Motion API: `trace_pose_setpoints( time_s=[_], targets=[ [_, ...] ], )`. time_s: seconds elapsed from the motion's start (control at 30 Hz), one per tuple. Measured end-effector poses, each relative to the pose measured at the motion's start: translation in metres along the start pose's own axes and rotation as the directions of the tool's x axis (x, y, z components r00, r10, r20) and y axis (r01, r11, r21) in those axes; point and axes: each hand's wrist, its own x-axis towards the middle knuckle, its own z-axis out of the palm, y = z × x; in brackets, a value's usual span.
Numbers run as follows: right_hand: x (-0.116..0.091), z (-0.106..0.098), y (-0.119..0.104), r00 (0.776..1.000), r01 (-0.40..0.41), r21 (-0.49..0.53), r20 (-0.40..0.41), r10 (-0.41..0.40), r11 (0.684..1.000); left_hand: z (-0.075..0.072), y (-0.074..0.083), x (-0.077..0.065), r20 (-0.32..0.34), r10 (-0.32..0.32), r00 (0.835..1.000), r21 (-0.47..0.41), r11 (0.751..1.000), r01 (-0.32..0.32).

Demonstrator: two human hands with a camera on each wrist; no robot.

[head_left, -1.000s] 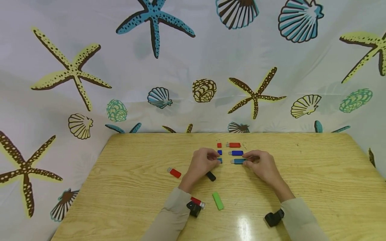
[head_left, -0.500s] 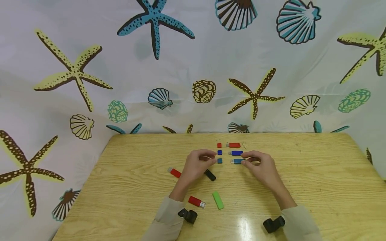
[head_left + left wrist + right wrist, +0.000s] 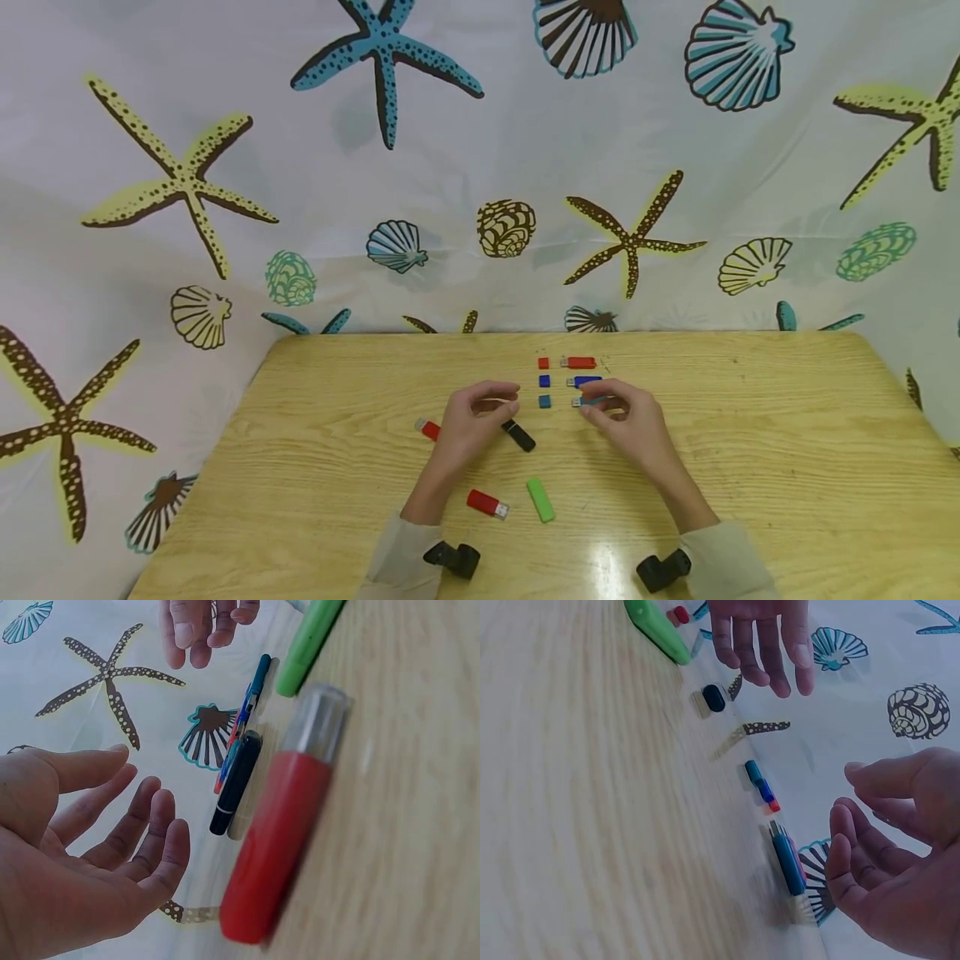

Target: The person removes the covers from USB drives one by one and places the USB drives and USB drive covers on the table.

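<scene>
I see the left hand empty, loosely curved and parted, near the black USB stick; the right hand, likewise empty and parted, hangs near the teal USB stick, which lies on the bench in line with a teal cap.

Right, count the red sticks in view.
3: the far stick, right of the red cap; the left stick, partly hidden by the left hand; the near stick, left of the green stick. More may be hidden.
</scene>
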Motion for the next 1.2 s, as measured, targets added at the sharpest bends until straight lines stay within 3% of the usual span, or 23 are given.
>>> trace_pose_setpoints(
  time_s=[0.67, 1.2],
  targets=[
    [0.0, 0.048, -0.003, 0.997, -0.024, 0.035, 0.07, 0.021, 0.999, -0.013, -0.009, -0.007, 0.002, -0.069, 0.998, 0.081, 0.994, 0.068],
    [0.0, 0.07, -0.006, 0.991, -0.038, -0.105, 0.127, 0.052, 0.994, -0.01, -0.014, -0.004, 0.037, -0.07, 0.997, 0.314, 0.948, 0.055]
  ],
)
